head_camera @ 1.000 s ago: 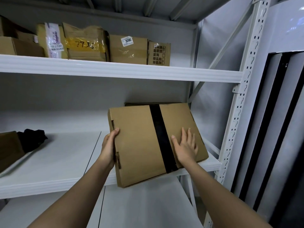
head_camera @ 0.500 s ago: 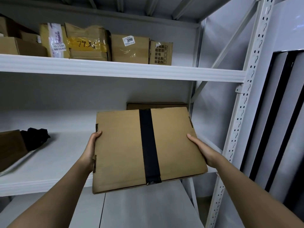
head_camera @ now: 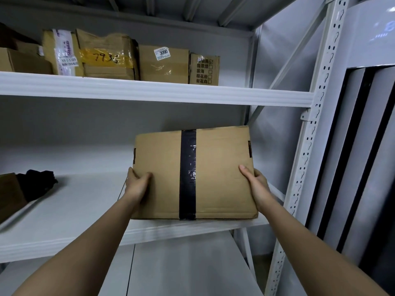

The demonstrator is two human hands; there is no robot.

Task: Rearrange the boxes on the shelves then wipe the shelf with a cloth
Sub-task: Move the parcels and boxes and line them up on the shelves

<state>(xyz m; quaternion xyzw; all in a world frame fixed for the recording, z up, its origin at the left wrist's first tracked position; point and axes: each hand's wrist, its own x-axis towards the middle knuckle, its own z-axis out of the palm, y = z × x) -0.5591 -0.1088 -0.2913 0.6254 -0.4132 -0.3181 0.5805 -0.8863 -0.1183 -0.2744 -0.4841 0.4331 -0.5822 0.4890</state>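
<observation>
A flat brown cardboard box [head_camera: 220,171] with a black tape strip down its middle lies at the right end of the white middle shelf [head_camera: 70,212]. My left hand [head_camera: 136,184] grips its left edge, thumb on top. My right hand [head_camera: 256,184] grips its right edge, thumb on the top face. The box hides whatever lies behind it. A black cloth [head_camera: 38,182] is bunched at the far left of the same shelf.
Several taped cardboard boxes [head_camera: 106,58] line the upper shelf [head_camera: 149,92]. A brown box corner [head_camera: 8,195] shows at the left edge beside the cloth. A perforated white upright [head_camera: 307,150] bounds the shelf on the right. A lower shelf [head_camera: 183,268] lies below.
The box went from tilted off the shelf edge to flat and square, further in on the shelf. My right hand moved from its top face to its right edge.
</observation>
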